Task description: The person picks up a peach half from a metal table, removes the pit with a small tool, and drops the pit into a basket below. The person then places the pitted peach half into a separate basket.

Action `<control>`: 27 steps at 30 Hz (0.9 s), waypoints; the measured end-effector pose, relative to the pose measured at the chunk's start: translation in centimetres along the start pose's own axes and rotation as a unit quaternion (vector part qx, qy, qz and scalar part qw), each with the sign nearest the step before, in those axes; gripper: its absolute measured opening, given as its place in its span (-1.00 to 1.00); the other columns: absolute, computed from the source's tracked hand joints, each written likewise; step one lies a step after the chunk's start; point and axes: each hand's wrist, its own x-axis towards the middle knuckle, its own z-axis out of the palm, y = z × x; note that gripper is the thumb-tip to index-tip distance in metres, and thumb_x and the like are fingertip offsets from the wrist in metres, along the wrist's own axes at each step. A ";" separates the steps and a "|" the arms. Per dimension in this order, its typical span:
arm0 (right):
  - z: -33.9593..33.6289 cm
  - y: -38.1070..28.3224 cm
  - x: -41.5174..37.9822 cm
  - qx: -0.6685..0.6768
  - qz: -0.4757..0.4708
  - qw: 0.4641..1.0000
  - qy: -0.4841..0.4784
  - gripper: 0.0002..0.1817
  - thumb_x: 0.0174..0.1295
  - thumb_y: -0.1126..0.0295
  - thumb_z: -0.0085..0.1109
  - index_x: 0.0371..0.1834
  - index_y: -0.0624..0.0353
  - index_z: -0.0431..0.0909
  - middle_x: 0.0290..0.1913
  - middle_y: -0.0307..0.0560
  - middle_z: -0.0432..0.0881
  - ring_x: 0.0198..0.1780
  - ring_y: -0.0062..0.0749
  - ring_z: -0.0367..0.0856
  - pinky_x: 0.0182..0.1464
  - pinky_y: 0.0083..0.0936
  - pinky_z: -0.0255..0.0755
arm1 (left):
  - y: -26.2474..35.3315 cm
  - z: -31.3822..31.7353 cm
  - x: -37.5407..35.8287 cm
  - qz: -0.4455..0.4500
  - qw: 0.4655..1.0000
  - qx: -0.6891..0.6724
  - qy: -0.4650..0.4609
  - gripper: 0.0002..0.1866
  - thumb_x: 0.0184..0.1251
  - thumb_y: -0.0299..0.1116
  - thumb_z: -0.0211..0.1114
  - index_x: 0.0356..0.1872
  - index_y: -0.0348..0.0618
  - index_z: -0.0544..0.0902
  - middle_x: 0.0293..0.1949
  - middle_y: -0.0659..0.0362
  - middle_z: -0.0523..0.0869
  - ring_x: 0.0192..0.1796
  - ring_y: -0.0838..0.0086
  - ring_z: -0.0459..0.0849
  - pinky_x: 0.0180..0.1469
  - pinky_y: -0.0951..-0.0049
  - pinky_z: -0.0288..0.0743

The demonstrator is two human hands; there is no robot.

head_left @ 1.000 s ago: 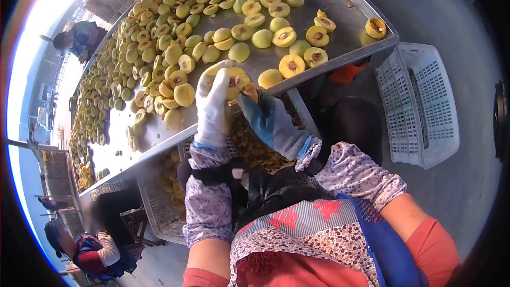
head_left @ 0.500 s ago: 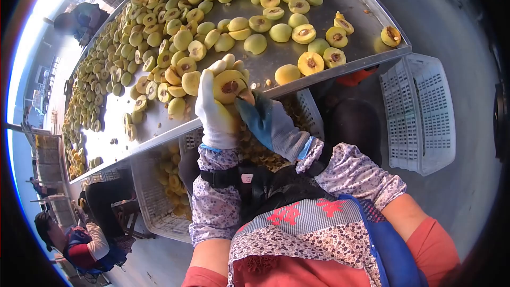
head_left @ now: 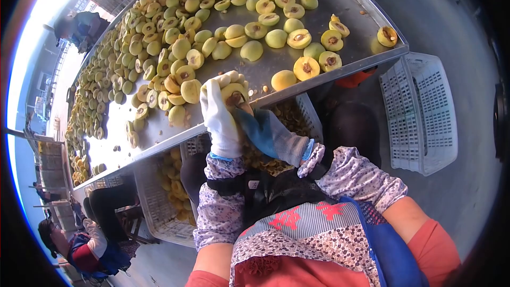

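Note:
In the head view, my left hand, in a white glove, is closed round a halved yellow peach with its cut face and brown centre turned up. My right hand, in a blue-and-grey glove, is closed against the lower right of that peach half. A small brownish tip shows at the right fingers; what it belongs to is too hidden to name. Both hands are just over the near edge of the metal table. Close by lie more peach halves, several with brown pits showing.
A large heap of peach halves covers the table's left and far side. Below the edge stand a crate of peaches and a basket of yellow pieces. A white plastic crate stands at right. Another person sits at lower left.
Both hands have drawn slightly down, and the peach half has tipped in the left hand. The right fingers are now further over its cut face. The camera view has shifted slightly.

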 end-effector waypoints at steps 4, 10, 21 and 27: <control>-0.2 -0.4 -0.3 0.007 -0.013 1.000 0.006 -0.60 0.41 0.49 0.04 0.30 0.14 0.37 -0.30 0.15 0.65 -0.39 0.01 0.71 -0.38 -0.28 0.58 | 1.1 -0.7 -0.1 -0.021 0.991 0.106 -0.076 -0.78 0.58 -0.29 0.09 -0.05 -0.25 0.53 0.00 0.01 0.66 -0.01 0.34 0.69 0.05 0.36 0.61; -5.4 -5.7 2.2 0.336 0.418 0.832 -0.141 -0.71 0.53 0.22 -0.02 0.10 0.19 0.49 -0.43 0.00 0.60 -0.45 -0.22 0.68 -0.41 -0.36 0.54 | 2.3 -0.5 0.6 -0.164 0.984 -0.041 -0.048 -0.74 0.57 -0.27 0.09 -0.02 -0.27 0.57 -0.09 0.02 0.73 -0.11 0.34 0.73 -0.04 0.41 0.61; -5.9 -5.4 2.2 0.572 0.487 0.602 -0.272 -0.33 0.38 -0.41 -0.13 -0.44 0.02 0.38 -0.66 -0.42 0.25 -0.70 -0.66 0.17 -0.64 -0.58 0.15 | 3.7 -0.8 0.7 -0.166 0.984 -0.043 -0.042 -0.69 0.56 -0.21 0.08 -0.13 -0.31 0.60 -0.32 0.00 0.75 -0.33 0.34 0.73 -0.21 0.42 0.63; -6.2 -5.9 2.2 0.539 0.495 0.622 -0.278 -0.40 0.40 -0.38 -0.11 -0.41 -0.05 0.38 -0.70 -0.47 0.12 -0.76 -0.70 -0.02 -0.72 -0.64 -0.08 | 3.1 -1.5 1.2 -0.180 0.977 -0.042 -0.110 -0.64 0.55 -0.22 0.07 -0.33 -0.30 0.63 -0.43 0.04 0.74 -0.42 0.43 0.66 -0.29 0.48 0.56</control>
